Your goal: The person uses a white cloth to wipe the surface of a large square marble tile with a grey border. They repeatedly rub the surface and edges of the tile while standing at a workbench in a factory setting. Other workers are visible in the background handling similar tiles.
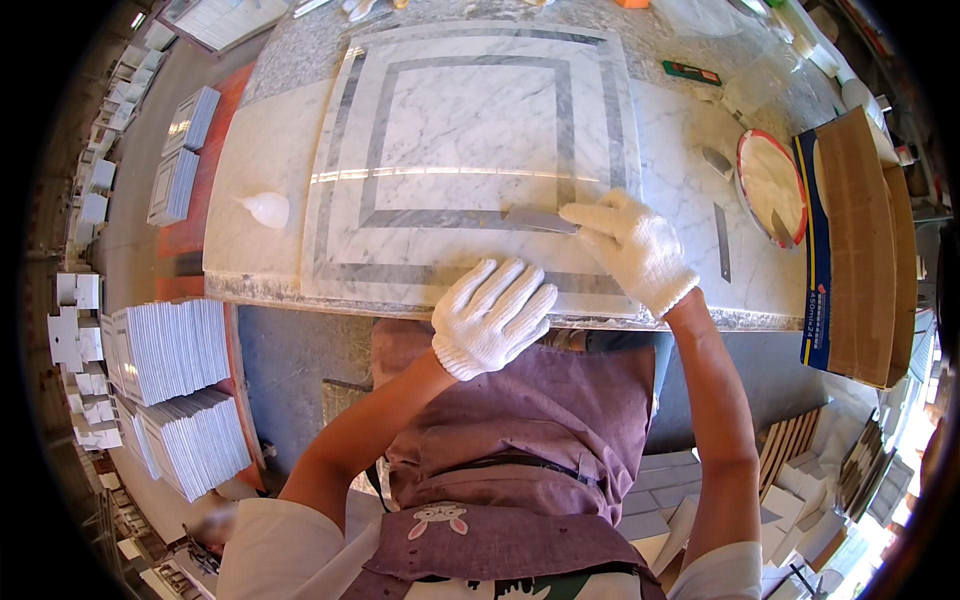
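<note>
A square marble panel [480, 120], white with grey inlaid bands, lies flat on the workbench. My right hand [640, 245], in a white knitted glove, grips a scraper blade [540, 218] and holds it low over the inner grey band near the panel's front right. Whether the blade touches the stone I cannot tell. My left hand [493, 315], gloved too, rests at the panel's front edge with its fingers stretched out and nothing in it. Right of the panel lie a thin dark metal strip [722, 243] and a red-rimmed bowl [744, 190] of cream-coloured paste with a tool in it.
A small white squeeze bottle [265, 209] lies left of the panel. A green-and-red utility knife [691, 73] is at the back right. A cardboard box [850, 250] stands on the bench's right end. Stacked tiles [172, 355] stand on the left, below the bench top.
</note>
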A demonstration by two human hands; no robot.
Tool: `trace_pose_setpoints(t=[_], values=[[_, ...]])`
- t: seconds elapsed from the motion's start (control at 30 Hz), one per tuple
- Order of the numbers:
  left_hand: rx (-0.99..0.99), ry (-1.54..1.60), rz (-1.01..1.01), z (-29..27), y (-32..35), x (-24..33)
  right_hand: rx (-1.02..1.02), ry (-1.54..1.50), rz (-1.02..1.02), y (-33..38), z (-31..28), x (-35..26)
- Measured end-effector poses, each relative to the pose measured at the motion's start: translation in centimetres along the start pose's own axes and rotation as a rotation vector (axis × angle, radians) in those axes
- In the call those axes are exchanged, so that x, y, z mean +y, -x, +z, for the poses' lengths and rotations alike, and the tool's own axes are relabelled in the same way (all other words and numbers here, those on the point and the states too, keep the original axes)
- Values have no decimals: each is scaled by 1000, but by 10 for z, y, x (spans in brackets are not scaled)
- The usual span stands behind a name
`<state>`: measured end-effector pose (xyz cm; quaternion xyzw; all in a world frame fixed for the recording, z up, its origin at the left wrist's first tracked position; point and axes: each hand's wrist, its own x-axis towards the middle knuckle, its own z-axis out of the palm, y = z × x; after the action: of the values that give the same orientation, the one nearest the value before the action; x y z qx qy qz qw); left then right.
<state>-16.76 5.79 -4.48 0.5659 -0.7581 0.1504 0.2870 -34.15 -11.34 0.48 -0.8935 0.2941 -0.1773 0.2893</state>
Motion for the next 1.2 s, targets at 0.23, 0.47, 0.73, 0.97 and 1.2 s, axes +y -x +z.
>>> trace_pose_setpoints(t=[0.23,0.47,0.73,0.97,1.2], values=[[-2,10,-13,1,1,-1,-26,15,37,0,-3,-8],[1,9,2,-1,-2,0,-32,32,50,-4,-2,-5],[2,16,-12,0,1,-1,-36,43,25,4,2,-4],[4,8,-13,1,-2,0,-38,32,60,6,3,-8],[29,-5,-2,2,0,0,-22,62,66,7,4,-8]])
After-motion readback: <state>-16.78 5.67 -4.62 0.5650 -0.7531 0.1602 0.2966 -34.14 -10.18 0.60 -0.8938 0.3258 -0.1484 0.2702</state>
